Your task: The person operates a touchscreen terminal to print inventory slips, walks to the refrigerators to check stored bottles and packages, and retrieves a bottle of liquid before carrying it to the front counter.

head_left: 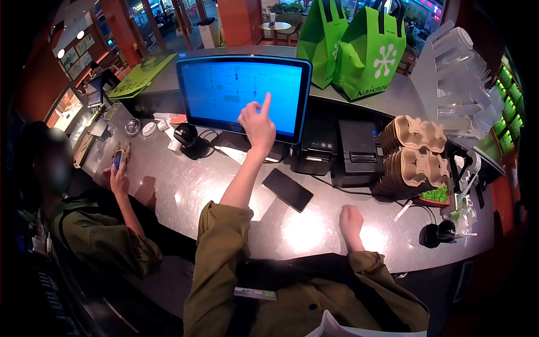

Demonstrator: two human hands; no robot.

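My left hand (258,126) is raised in front of a lit touchscreen monitor (224,95), its index finger stretched out and the others curled, holding nothing. The fingertip lies over the right part of the blue display; whether it touches the glass I cannot tell. My right hand (352,222) rests on the metal counter (224,185) as a loose fist, with nothing visible in it. Between my arms a dark smartphone (287,190) lies flat on the counter, apart from both hands.
At left, a co-worker's hand (118,182) holds a phone (118,160). A black scanner (186,137) stands left of the screen. On the right are a black printer (359,154), stacked cardboard cup carriers (412,160) and another black device (437,233). Green bags (370,50) stand behind.
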